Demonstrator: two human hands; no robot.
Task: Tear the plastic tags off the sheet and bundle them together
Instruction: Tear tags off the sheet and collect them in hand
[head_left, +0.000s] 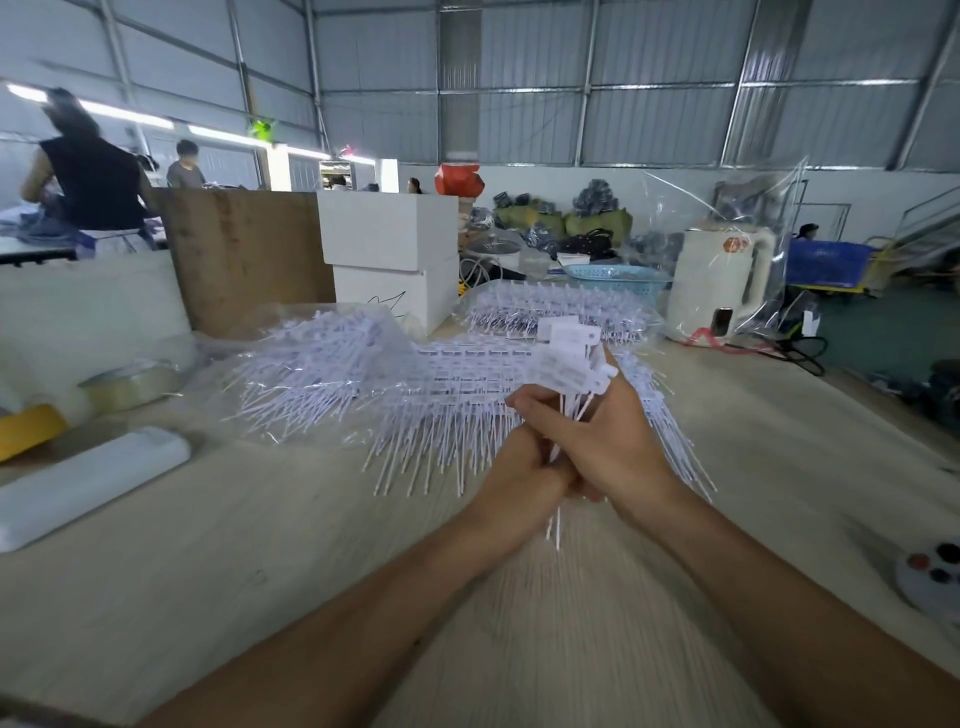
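1. Both bare forearms reach forward from the lower edge and converge at centre.
2. Left hand (524, 467): fingers curled, back of hand facing up, tucked against the right hand's palm side.
3. Right hand (605, 447): above and partly over the left, fingers curled in a grip, thumb pointing left.
4. Hands touch; finer finger detail blurred.

I'm in a factory shed: corrugated metal walls (675, 67) on steel framing, a long wooden worktable (260, 545) heaped with sheets of plastic tags (441, 395), stacked white boxes (389, 260), and other workers (88, 176) at benches behind.
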